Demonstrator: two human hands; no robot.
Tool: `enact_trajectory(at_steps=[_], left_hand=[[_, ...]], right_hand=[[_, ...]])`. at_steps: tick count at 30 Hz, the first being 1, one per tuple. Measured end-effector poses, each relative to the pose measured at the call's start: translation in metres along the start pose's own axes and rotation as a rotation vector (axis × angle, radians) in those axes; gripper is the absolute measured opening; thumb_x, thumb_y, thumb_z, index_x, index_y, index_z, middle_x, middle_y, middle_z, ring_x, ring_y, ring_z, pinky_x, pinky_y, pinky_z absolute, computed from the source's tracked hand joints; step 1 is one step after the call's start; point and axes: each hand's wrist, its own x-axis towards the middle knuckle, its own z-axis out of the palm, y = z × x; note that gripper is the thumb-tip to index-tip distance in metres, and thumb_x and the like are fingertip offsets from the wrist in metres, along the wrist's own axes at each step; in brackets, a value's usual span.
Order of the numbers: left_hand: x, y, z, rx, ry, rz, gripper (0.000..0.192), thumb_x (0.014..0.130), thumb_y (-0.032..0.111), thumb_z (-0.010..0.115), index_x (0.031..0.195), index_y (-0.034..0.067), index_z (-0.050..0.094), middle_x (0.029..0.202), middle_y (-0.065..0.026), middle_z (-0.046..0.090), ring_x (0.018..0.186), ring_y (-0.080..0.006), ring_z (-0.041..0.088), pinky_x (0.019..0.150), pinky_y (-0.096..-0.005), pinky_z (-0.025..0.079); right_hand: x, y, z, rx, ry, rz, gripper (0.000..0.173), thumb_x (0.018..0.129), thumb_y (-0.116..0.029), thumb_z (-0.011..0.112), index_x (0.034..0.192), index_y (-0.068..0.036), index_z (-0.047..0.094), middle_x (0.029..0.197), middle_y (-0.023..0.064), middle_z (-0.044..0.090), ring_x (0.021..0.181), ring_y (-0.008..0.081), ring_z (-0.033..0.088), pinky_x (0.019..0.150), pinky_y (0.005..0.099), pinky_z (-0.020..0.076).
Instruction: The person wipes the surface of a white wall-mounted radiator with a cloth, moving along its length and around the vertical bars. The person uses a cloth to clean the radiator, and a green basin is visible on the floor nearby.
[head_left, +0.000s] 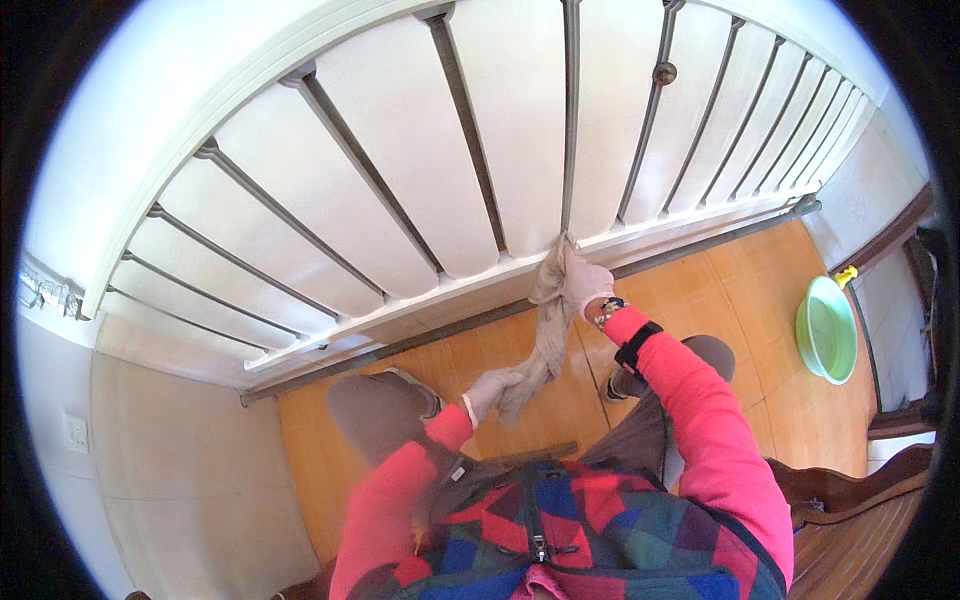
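Note:
A long grey-beige cloth hangs between my two gloved hands. My right hand grips its upper end and presses it against the bottom rail of a white slatted radiator, at the foot of a dark gap between slats. Lower down and to the left, my left hand holds the cloth near its loose lower end, above the floor. Pale thin gloves cover both hands, so the exact finger positions are partly hidden.
A grey pipe runs along the wall base below the radiator. On the orange tiled floor at right stands a light green basin, with a yellow object by its rim. Brown wooden furniture is at lower right.

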Motion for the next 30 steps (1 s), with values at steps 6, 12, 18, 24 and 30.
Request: enact_trajectory(at_steps=[6, 12, 18, 24, 30], left_hand=[[0.011, -0.009, -0.003, -0.085, 0.062, -0.053, 0.038, 0.101, 0.020, 0.053, 0.131, -0.002, 0.058, 0.120, -0.0115, 0.068, 0.103, -0.0219, 0.067, 0.095, -0.0369, 0.051], [0.031, -0.014, -0.001, -0.069, 0.081, -0.074, 0.037, 0.101, 0.021, 0.053, 0.129, -0.003, 0.059, 0.122, -0.0118, 0.068, 0.105, -0.0235, 0.067, 0.096, -0.0374, 0.051], [0.027, -0.009, 0.015, -0.129, 0.027, -0.075, 0.037, 0.101, 0.021, 0.053, 0.130, -0.003, 0.059, 0.123, -0.0118, 0.067, 0.108, -0.0235, 0.066, 0.097, -0.0387, 0.051], [0.016, 0.004, 0.030, -0.120, 0.047, -0.053, 0.037, 0.101, 0.022, 0.053, 0.127, -0.003, 0.060, 0.122, -0.0126, 0.068, 0.108, -0.0251, 0.067, 0.098, -0.0402, 0.051], [0.014, -0.001, 0.020, -0.154, 0.080, -0.086, 0.035, 0.099, 0.022, 0.055, 0.123, -0.002, 0.062, 0.118, -0.0133, 0.069, 0.106, -0.0252, 0.067, 0.097, -0.0401, 0.051]], right_hand=[[0.009, -0.004, -0.003, 0.035, 0.013, 0.009, 0.050, 0.092, -0.013, 0.049, 0.141, -0.011, 0.040, 0.106, 0.0245, 0.070, 0.097, 0.0418, 0.069, 0.079, 0.0532, 0.0540], [-0.008, -0.003, -0.003, 0.141, 0.054, 0.000, 0.047, 0.093, -0.014, 0.047, 0.139, -0.011, 0.041, 0.112, 0.0228, 0.069, 0.099, 0.0408, 0.069, 0.080, 0.0518, 0.0535], [0.009, -0.005, -0.015, 0.128, 0.053, -0.023, 0.026, 0.097, -0.020, 0.047, 0.120, -0.009, 0.050, 0.102, 0.0199, 0.071, 0.096, 0.0410, 0.069, 0.080, 0.0520, 0.0530], [0.001, 0.001, -0.012, 0.143, 0.099, -0.025, 0.027, 0.097, -0.020, 0.046, 0.120, -0.008, 0.052, 0.101, 0.0220, 0.071, 0.095, 0.0416, 0.069, 0.078, 0.0517, 0.0533], [0.015, 0.003, -0.013, 0.081, 0.039, -0.070, 0.038, 0.090, -0.018, 0.056, 0.125, -0.007, 0.049, 0.098, 0.0235, 0.070, 0.094, 0.0427, 0.068, 0.077, 0.0525, 0.0534]])
